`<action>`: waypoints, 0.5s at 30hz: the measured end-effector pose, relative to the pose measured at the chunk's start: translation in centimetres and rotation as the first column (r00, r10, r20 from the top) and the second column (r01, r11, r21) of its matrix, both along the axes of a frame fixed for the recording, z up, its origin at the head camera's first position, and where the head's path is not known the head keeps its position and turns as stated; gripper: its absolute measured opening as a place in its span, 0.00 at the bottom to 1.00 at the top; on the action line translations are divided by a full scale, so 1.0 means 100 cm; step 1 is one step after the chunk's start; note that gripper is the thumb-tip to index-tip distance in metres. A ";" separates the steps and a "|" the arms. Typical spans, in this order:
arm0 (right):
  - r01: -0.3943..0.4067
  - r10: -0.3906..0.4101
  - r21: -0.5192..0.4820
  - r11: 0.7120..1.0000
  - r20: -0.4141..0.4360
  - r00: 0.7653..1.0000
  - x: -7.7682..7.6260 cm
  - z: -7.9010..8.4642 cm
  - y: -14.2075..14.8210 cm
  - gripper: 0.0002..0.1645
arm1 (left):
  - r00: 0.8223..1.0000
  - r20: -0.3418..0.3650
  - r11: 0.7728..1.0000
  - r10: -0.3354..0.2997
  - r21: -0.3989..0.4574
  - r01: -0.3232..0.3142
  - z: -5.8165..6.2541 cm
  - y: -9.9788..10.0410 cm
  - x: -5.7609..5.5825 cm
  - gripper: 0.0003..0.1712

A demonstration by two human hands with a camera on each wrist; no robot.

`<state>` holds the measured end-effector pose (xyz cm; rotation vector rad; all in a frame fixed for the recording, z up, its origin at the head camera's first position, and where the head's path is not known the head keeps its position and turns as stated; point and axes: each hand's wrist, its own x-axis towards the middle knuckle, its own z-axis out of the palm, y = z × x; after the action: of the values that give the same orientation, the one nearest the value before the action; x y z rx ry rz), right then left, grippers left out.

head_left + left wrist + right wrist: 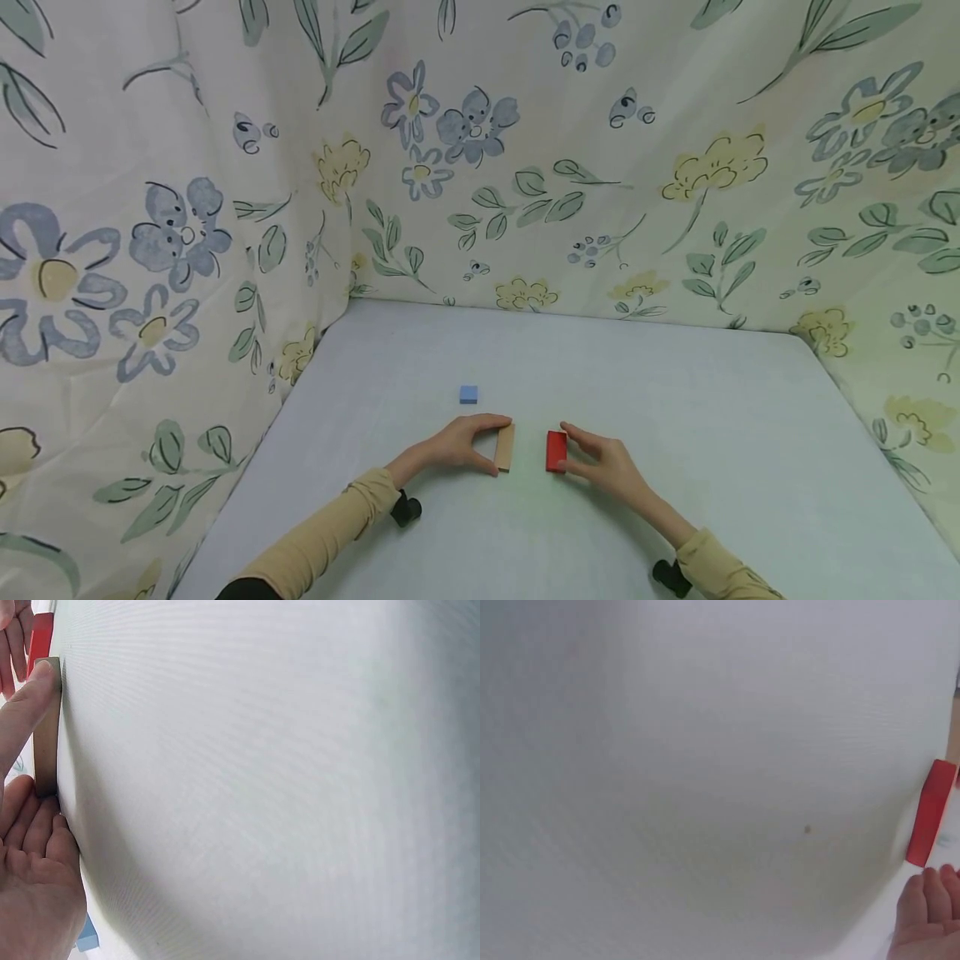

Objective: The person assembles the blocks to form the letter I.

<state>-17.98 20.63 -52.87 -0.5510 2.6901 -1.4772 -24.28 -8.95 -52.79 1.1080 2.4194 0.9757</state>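
My left hand holds a tan wooden block by its ends, the thumb at the near end and the fingers at the far end. In the left wrist view, the thumb lies on one end of this wooden block. To the right, across a small gap, is a red block. My right hand has its thumb on the near right corner of it and the index finger at its far end. The right wrist view shows the fingers by one end of the red block; the thumb is mostly hidden there.
A small blue block lies beyond the left hand on the white table. Floral cloth hangs behind the table and along its sides. Dark devices are strapped at both wrists.
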 end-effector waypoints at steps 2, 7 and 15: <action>0.007 -0.007 -0.007 1.000 0.021 1.000 0.001 0.001 -0.001 0.36 | 1.000 -0.001 1.000 0.000 0.002 0.000 0.000 0.000 0.000 0.46; 0.048 -0.051 0.052 0.997 0.046 0.998 0.003 -0.001 -0.002 0.33 | 0.998 0.060 0.999 0.035 -0.019 -0.034 0.004 0.002 0.001 0.47; 0.078 -0.078 0.074 0.994 0.003 0.997 0.006 -0.004 -0.002 0.30 | 0.997 0.075 0.999 0.034 -0.020 -0.032 0.003 0.002 0.000 0.47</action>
<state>-17.41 20.42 -53.24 -0.4417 2.7783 -1.3873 -24.30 -8.77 -52.44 1.0098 2.3889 0.9848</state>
